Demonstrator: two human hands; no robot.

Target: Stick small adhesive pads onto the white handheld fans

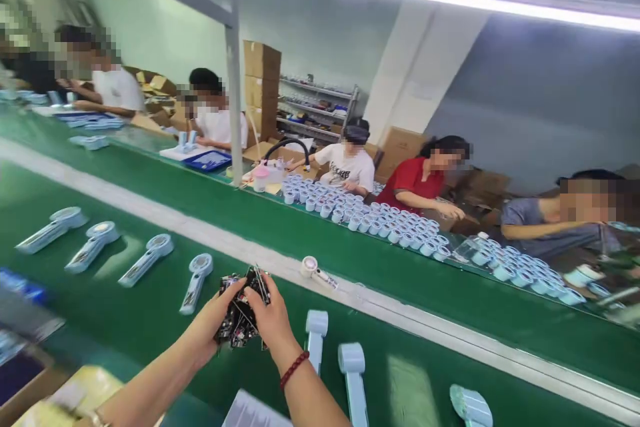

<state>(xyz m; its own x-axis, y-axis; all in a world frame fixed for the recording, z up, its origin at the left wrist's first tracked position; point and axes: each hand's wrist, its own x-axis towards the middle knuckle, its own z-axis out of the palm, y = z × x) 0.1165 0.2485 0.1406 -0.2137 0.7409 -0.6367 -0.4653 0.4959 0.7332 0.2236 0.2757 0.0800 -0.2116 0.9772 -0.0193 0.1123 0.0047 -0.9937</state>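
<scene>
Small dark circuit boards with trailing wires [243, 310], bunched at lower centre of the frame, clamped between left hand [213, 323] and right hand [273, 321] above green conveyor belt [150, 307]. Best to peel one board free slowly so wires don't snag; pale blue handheld fan shells [196, 280] lie nearby.

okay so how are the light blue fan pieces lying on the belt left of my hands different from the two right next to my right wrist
The left row of fan pieces shows round heads with a pale disc facing up; the two by the right hand show plain squarish ends, no disc visible. The left row lies slanted across the green belt, heads toward the far side; the pair by the wrist lies nearly straight along your line of sight. All are light blue, lying flat and apart.
</scene>
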